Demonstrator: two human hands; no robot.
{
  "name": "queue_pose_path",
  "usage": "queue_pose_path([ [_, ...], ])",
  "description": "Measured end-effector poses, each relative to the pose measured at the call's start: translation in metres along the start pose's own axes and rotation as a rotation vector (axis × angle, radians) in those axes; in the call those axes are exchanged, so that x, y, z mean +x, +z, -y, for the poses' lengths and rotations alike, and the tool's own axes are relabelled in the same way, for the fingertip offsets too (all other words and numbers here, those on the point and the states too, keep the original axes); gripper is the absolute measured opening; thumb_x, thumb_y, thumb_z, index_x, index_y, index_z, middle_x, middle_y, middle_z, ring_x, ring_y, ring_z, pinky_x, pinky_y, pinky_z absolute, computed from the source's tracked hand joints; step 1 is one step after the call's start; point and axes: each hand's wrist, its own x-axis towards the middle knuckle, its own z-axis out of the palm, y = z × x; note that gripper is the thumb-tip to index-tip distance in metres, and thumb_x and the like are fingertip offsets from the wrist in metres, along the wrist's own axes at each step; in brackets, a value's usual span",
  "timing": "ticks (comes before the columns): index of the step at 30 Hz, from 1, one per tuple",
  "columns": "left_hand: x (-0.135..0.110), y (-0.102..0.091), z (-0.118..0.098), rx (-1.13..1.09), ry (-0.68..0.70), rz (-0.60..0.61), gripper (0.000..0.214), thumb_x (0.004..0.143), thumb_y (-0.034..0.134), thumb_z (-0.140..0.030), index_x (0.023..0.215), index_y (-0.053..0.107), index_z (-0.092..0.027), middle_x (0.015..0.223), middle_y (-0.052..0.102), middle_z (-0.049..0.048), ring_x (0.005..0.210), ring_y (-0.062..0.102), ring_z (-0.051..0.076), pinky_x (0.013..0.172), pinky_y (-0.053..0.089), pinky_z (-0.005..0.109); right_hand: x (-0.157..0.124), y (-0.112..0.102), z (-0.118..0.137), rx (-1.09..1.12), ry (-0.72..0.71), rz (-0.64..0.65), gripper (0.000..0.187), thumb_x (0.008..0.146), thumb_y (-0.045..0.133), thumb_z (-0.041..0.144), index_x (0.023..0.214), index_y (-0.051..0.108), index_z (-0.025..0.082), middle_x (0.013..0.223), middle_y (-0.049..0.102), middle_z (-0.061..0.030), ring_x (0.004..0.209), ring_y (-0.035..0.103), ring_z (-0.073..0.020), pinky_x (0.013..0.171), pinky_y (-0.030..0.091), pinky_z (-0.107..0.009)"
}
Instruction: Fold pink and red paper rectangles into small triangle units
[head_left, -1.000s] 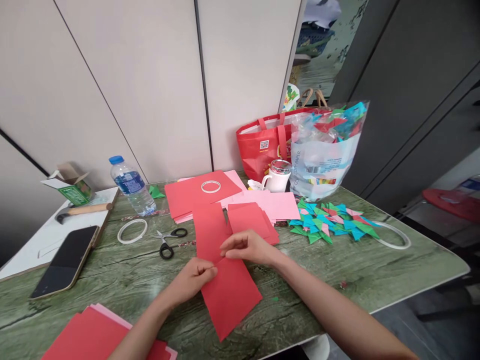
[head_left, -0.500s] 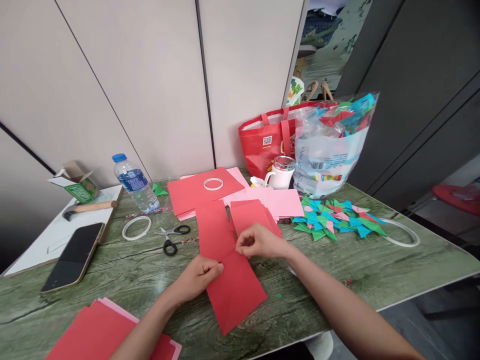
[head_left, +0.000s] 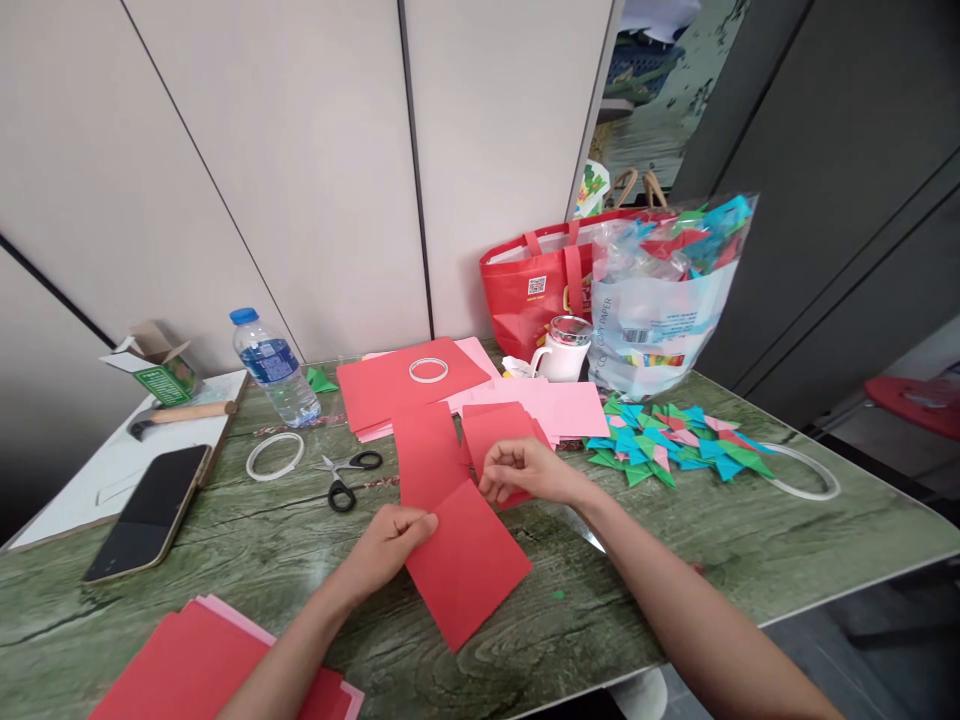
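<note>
My left hand (head_left: 394, 545) pinches the left corner of a square sheet of red paper (head_left: 469, 565), thumb on top. At the sheet's far corner my right hand (head_left: 517, 472) is closed, with its curled fingertips on the paper's edge; part of the grip is hidden. The sheet is tilted over the table. Just beyond it lies a red paper strip (head_left: 426, 450). A stack of smaller red pieces (head_left: 495, 425) sits beside the strip, partly behind my right hand. Black-handled scissors (head_left: 345, 480) lie to the left, blades parted.
Rolls of white tape (head_left: 275, 457), a phone (head_left: 150, 512), a hammer (head_left: 184, 415) and a water bottle (head_left: 276, 370) are at left. Red sheets (head_left: 195, 670) lie front left. Folded paper pieces (head_left: 667, 440), a mug (head_left: 564, 352) and bags (head_left: 652, 320) stand or lie at right.
The red sheet now shows as a separate square, its far edge lifted from the strip. My right hand has shifted slightly right and up; my left hand has moved slightly left.
</note>
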Motion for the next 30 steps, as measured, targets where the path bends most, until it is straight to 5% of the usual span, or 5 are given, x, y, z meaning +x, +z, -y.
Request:
queue_pose_path([
  [6,0.001,0.008,-0.005,-0.213,-0.132,-0.012,0.042,0.078,0.041,-0.053,0.059,0.05,-0.016,0.046,0.057,0.0012,0.038,0.053,0.014,0.039,0.041,0.024,0.005,0.01,-0.008,-0.116,-0.069,0.022,0.016,0.066,0.064,0.028,0.071,0.056,0.015,0.06,0.057,0.0032,0.055,0.051,-0.0084,0.052,0.039,-0.02],
  [12,0.007,-0.001,0.009,0.261,0.12,-0.454,0.025,0.069,0.061,-0.043,0.071,0.062,-0.018,0.072,0.068,0.0061,0.07,0.063,0.021,0.07,0.049,0.032,0.014,-0.016,-0.022,-0.429,-0.168,-0.655,0.019,0.072,0.047,0.02,0.082,0.062,0.017,0.083,0.065,-0.0045,0.074,0.058,-0.0178,0.07,0.045,-0.032],
  [18,0.009,-0.008,0.027,0.633,0.273,-0.258,0.067,0.063,0.069,-0.036,0.124,0.045,-0.023,0.129,0.049,0.0077,0.127,0.029,0.026,0.107,0.008,0.049,0.012,-0.027,-0.036,-0.904,-0.172,-0.984,0.034,0.069,0.051,0.016,0.102,0.061,0.017,0.119,0.047,-0.0146,0.11,0.044,-0.0322,0.089,0.038,-0.049],
  [24,0.01,-0.003,0.027,0.627,0.15,-0.229,0.047,0.073,0.059,-0.038,0.116,0.054,-0.019,0.125,0.052,0.0119,0.122,0.039,0.027,0.103,0.025,0.044,0.013,-0.002,-0.032,-0.851,-0.512,-0.652,0.024,0.08,0.046,0.017,0.097,0.062,0.02,0.111,0.055,-0.01,0.109,0.047,-0.0231,0.092,0.039,-0.042],
  [30,0.013,-0.004,0.028,0.547,0.298,-0.319,0.021,0.081,0.048,-0.028,0.085,0.067,-0.02,0.096,0.069,0.0075,0.102,0.058,0.023,0.1,0.03,0.046,0.012,0.021,-0.03,-0.741,-0.552,-0.179,0.034,0.071,0.064,0.04,0.098,0.062,0.02,0.091,0.065,-0.0075,0.09,0.057,-0.0205,0.081,0.046,-0.034],
])
